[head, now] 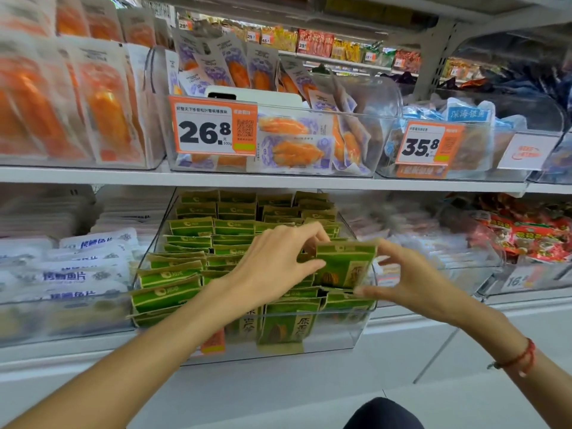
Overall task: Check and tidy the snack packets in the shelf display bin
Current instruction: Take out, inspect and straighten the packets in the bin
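A clear plastic display bin (356, 332) on the lower shelf holds several rows of green and tan snack packets (192, 227). One green packet (345, 264) stands upright above the front right rows. My left hand (278, 261) grips its left edge, thumb on the front and fingers curled behind the top. My right hand (411, 280) pinches its right side, one finger at the top corner and the thumb at the bottom corner. More packets (284, 326) stand against the bin's front wall below.
White fish-snack packs (80, 267) fill the bin to the left, red packets (532, 239) the bin to the right. The shelf above carries bins of orange snacks (294, 140) with price tags 26.8 (205, 131) and 35.8 (422, 147).
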The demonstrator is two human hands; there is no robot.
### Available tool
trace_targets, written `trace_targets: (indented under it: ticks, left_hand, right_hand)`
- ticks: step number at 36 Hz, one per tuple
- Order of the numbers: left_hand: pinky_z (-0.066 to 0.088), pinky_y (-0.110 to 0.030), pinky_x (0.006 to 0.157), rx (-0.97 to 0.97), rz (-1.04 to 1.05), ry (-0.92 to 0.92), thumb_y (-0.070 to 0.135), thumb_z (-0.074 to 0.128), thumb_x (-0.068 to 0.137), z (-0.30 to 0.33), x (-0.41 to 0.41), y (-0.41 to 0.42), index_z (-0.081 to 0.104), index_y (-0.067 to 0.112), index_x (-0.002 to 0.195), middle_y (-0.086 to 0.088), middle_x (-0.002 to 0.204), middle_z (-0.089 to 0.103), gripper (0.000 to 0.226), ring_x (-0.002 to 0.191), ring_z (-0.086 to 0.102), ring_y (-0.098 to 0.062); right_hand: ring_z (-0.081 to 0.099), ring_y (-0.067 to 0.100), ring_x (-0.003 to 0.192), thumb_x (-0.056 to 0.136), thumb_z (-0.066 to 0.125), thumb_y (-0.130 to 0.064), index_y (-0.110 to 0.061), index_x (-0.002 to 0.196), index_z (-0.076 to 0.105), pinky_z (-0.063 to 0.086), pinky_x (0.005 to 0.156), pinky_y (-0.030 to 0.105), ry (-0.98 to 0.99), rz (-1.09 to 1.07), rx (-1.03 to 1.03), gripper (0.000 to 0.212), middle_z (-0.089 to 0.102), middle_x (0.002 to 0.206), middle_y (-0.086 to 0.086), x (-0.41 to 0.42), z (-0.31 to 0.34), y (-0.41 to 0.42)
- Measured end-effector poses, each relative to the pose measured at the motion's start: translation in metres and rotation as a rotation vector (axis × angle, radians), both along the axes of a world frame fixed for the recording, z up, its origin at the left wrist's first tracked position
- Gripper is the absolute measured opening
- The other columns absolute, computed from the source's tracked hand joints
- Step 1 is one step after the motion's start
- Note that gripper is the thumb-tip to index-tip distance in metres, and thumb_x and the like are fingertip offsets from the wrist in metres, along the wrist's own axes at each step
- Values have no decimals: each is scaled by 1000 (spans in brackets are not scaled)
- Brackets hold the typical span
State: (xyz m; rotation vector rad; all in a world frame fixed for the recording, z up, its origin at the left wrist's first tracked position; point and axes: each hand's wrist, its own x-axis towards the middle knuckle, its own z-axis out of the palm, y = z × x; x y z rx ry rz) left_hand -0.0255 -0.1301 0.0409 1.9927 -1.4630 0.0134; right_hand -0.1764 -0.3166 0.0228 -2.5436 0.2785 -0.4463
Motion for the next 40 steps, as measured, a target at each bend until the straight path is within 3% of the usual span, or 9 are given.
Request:
trace_targets:
  ticks: [6, 10, 13, 16, 24, 28, 32, 37, 40]
  left_hand:
    - [52, -36, 92, 32, 16, -58, 33, 69, 90, -3, 1, -4, 60, 28, 116, 11, 111, 68, 28, 100, 63, -7]
    - [54, -38, 91, 29, 31, -57, 34, 70, 89, 1, 4, -7, 62, 26, 114, 7, 110, 71, 28, 99, 66, -11]
    - [54, -36, 88, 14, 39, -46, 40, 67, 90, 3, 4, -8, 64, 28, 110, 8, 105, 71, 24, 94, 66, -10]
    - [53, -31, 87, -5, 45, -29, 41, 67, 89, 5, 5, -9, 67, 29, 103, 10, 99, 71, 18, 91, 65, -7]
    - [52, -28, 86, 110, -8, -159, 39, 71, 87, 6, -8, -23, 73, 30, 97, 11, 92, 73, 14, 87, 65, -4]
    - [52, -31, 84, 208, -36, -297, 41, 67, 90, 12, -13, -31, 71, 29, 101, 10, 96, 71, 17, 91, 64, -9]
    - [53, -33, 88, 188, -29, -341, 42, 63, 93, 19, -13, -28, 72, 32, 110, 11, 103, 72, 22, 96, 65, -9]
    - [50, -28, 84, 204, 3, -417, 39, 63, 93, 15, -9, -28, 72, 32, 110, 10, 105, 72, 21, 98, 64, -10]
    - [46, -27, 79, 264, -1, -450, 36, 65, 93, 10, -6, -34, 72, 31, 108, 9, 105, 71, 18, 100, 64, -13]
  right_hand:
    - [45, -3, 96, 71, 83, -36, -46, 116, 46, 40, 85, 18, 191, -20, -186, 59, 54, 112, -23, 7, 11, -4]
    - [48, 11, 93, 77, 77, -45, -24, 118, 58, 43, 77, 26, 247, -118, -405, 49, 56, 104, -9, 18, 16, -2]
    - [41, 7, 80, 79, 75, -43, -23, 106, 60, 30, 59, 15, 147, -123, -430, 37, 43, 83, -20, 20, 13, -1]
    - [43, 0, 73, 78, 77, -41, -26, 111, 63, 33, 61, 21, 55, -119, -408, 39, 40, 77, -27, 17, 6, -5]
    - [63, 3, 83, 76, 72, -36, -29, 93, 71, 47, 72, 13, -308, 14, -96, 18, 69, 85, -19, -5, 12, 4]
    - [63, 0, 82, 77, 78, -25, -34, 86, 75, 47, 69, 9, -208, -35, -224, 13, 63, 77, -30, -7, 12, 1]
    - [60, -4, 72, 75, 81, -25, -28, 86, 79, 44, 64, 6, -209, -71, -319, 11, 70, 77, -19, -4, 10, 1]
    - [61, 2, 66, 75, 82, -28, -30, 84, 79, 43, 56, 19, -125, -79, -443, 9, 75, 78, -12, 10, 15, 8]
    - [68, 10, 83, 83, 75, -29, -30, 91, 79, 52, 68, 27, 39, -89, -500, 9, 76, 89, -11, 22, 15, 11]
